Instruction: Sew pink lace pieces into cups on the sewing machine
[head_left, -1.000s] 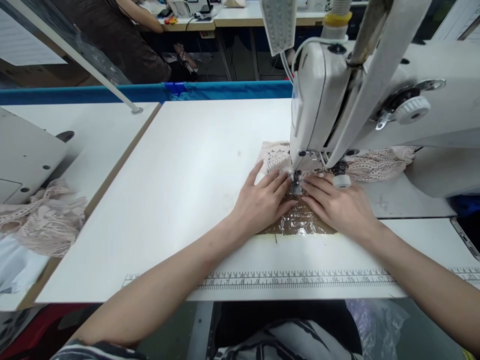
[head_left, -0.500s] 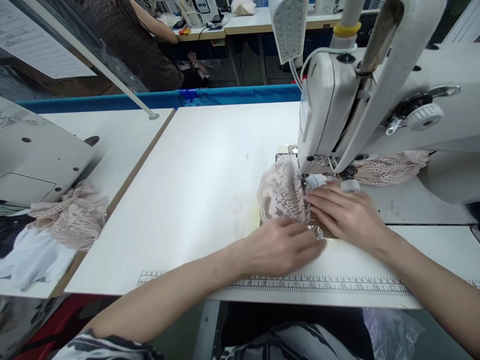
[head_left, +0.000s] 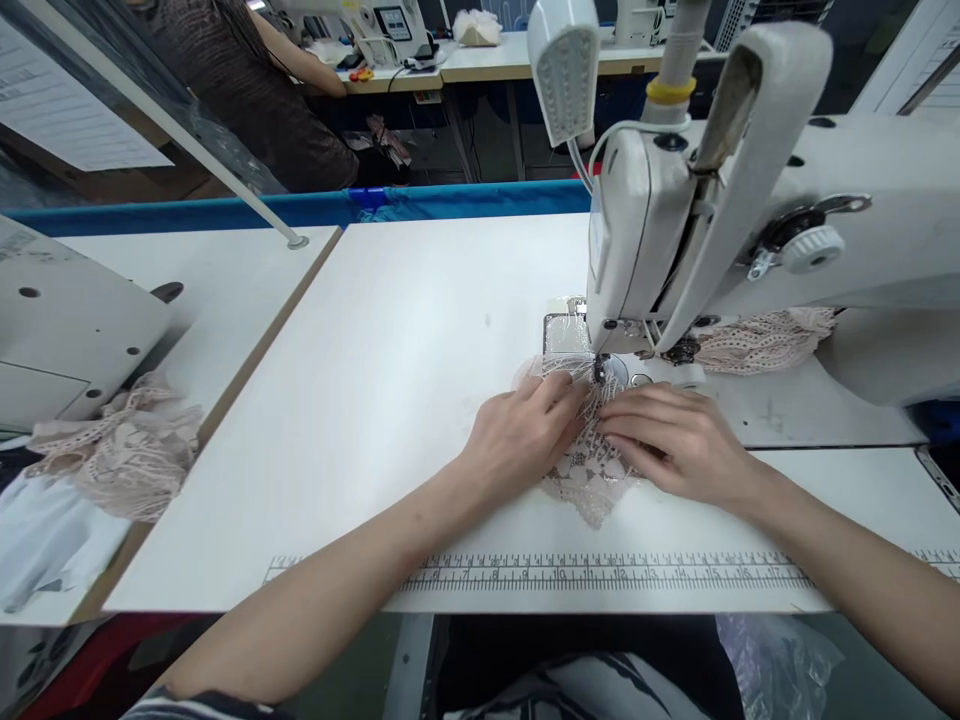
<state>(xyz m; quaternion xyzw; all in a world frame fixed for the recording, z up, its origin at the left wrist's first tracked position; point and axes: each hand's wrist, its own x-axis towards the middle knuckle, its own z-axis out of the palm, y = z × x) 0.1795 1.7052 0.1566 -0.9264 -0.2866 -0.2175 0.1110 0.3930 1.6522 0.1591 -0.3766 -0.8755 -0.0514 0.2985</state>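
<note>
A piece of pale pink lace fabric lies under the needle area of a white sewing machine. Its pointed, scalloped end hangs towards me on the white table. My left hand is closed on the lace at its left side, fingers bent and the tips close to the presser foot. From the right, my right hand holds the lace edge, its fingers pressed together and the fingertips near those of the left. The fingers cover part of the fabric between them.
More pink lace lies behind the needle under the machine arm. At the left, a lace bundle and white cloth rest beside another machine. A printed ruler runs along the table's front edge. Beyond the blue rail sits another person.
My left hand has moved forward and left, onto the lace near the presser foot. The lace, bunched upright before, now lies flatter with its end towards me. The right hand stays near the needle.
</note>
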